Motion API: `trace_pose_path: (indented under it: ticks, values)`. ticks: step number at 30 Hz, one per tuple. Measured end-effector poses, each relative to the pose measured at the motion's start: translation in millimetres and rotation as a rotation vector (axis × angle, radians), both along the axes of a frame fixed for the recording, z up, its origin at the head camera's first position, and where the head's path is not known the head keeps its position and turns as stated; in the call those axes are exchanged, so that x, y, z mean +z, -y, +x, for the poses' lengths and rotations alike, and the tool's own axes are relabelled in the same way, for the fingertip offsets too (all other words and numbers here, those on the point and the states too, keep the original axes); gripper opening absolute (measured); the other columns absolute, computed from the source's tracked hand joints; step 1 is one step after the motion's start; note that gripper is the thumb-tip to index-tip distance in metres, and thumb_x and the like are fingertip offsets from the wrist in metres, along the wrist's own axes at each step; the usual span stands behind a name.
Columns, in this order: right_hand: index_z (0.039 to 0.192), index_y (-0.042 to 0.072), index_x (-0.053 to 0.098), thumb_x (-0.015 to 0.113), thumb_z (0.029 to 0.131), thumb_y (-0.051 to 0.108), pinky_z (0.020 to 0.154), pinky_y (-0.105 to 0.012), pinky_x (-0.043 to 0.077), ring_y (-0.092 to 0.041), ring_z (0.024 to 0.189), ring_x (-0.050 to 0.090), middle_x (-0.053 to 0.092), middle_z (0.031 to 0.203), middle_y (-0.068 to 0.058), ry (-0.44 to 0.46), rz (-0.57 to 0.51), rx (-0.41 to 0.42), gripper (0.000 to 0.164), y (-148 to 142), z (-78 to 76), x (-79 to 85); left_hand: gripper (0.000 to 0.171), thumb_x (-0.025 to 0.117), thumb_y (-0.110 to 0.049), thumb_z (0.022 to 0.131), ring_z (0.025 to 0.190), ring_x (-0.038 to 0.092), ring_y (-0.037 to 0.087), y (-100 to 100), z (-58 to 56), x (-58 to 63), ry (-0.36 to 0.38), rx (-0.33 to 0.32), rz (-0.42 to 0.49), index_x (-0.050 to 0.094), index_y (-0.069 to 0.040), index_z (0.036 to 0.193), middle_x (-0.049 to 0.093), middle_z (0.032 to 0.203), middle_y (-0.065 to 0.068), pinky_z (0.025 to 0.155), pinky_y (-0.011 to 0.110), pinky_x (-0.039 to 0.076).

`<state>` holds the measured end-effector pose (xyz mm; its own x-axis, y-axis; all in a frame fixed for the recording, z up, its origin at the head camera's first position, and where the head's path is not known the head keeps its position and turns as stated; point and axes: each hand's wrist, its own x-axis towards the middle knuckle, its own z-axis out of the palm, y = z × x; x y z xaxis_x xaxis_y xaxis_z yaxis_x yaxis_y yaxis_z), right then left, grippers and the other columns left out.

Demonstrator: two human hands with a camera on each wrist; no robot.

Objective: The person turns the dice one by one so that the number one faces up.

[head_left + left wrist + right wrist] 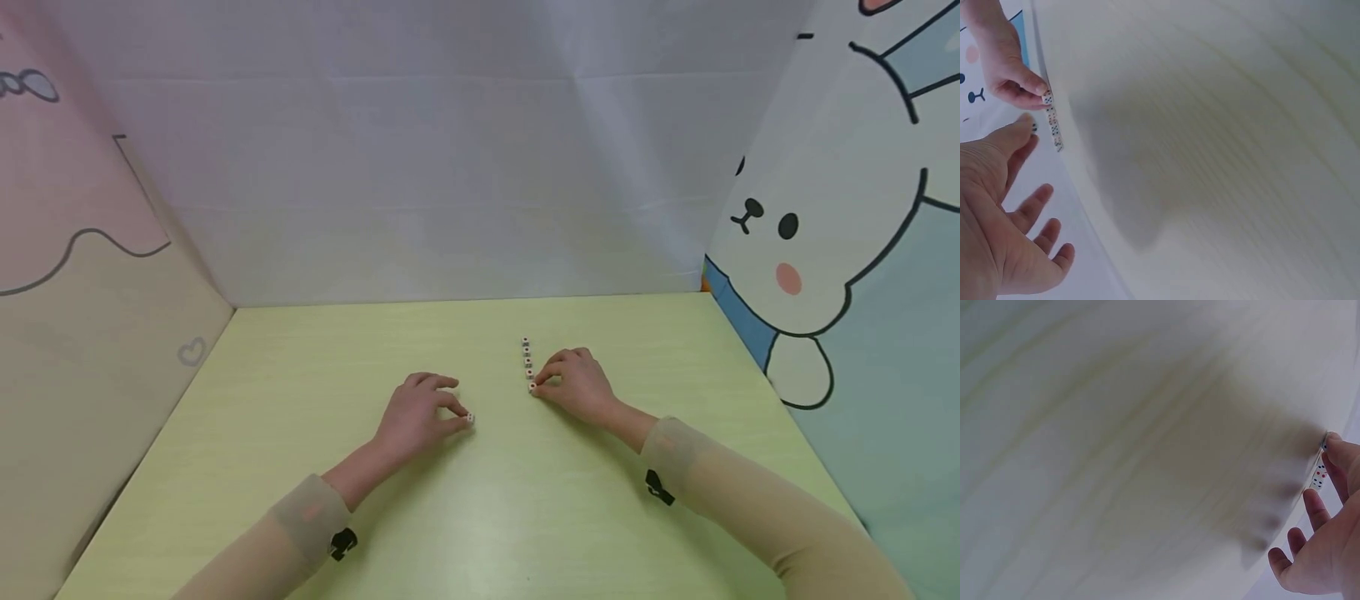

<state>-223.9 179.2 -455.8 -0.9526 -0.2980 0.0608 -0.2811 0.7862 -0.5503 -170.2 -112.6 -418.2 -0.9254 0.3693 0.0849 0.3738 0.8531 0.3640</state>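
My left hand [417, 419] pinches a small white die [470, 418] between thumb and index finger, its other fingers spread apart. In the left wrist view that die [1034, 127] shows only in part at the thumb tip. Several white dice [527, 362] with dark pips stand in a straight row running away from me. At the near end of the row, my right hand [581, 385] holds the closest die [532, 388] with thumb and index finger. The right wrist view shows more of the row's dice [1318, 477], with red and dark pips, partly behind the fingers.
Both hands are over a pale yellow-green wood-grain table [480, 517]. A white cloth backdrop [450, 167] rises at its far edge. Printed panels stand on both sides, the right one with a cartoon animal [825, 208]. Small black devices [343, 543] are strapped near the sleeve cuffs.
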Motion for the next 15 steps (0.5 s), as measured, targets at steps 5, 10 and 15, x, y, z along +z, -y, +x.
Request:
trace_pose_path:
  ticks: [5, 10, 15]
  values:
    - [0.092, 0.024, 0.083, 0.083, 0.087, 0.033, 0.104, -0.055, 0.039, -0.037, 0.124, 0.048, 0.067, 0.114, -0.002, -0.002, 0.003, -0.006, 0.010, 0.5, -0.2, -0.6, 0.007, 0.084, -0.038, 0.086, 0.137, 0.041, 0.032, 6.3, -3.8, 1.8, 0.081, 0.023, 0.235, 0.083, -0.032, 0.089, 0.062, 0.139, -0.002, 0.107, 0.056, 0.039]
    - [0.092, 0.024, 0.083, 0.083, 0.087, 0.033, 0.105, -0.055, 0.039, -0.037, 0.124, 0.048, 0.067, 0.115, -0.002, 0.003, 0.007, -0.006, 0.010, 1.2, 0.5, 0.0, 0.015, 0.083, -0.043, 0.086, 0.144, 0.030, 0.028, 8.3, -6.7, 6.1, 0.234, 0.090, 0.528, 0.083, -0.031, 0.095, 0.057, 0.144, -0.006, 0.109, 0.059, 0.036]
    - [0.092, 0.024, 0.083, 0.083, 0.087, 0.032, 0.104, -0.056, 0.039, -0.037, 0.123, 0.048, 0.067, 0.115, -0.003, 0.002, 0.007, -0.005, 0.009, 1.4, 0.6, 0.8, 0.018, 0.082, -0.042, 0.087, 0.145, 0.029, 0.029, 4.5, -8.3, 4.2, 0.282, 0.098, 0.635, 0.083, -0.028, 0.097, 0.057, 0.145, -0.002, 0.113, 0.062, 0.028]
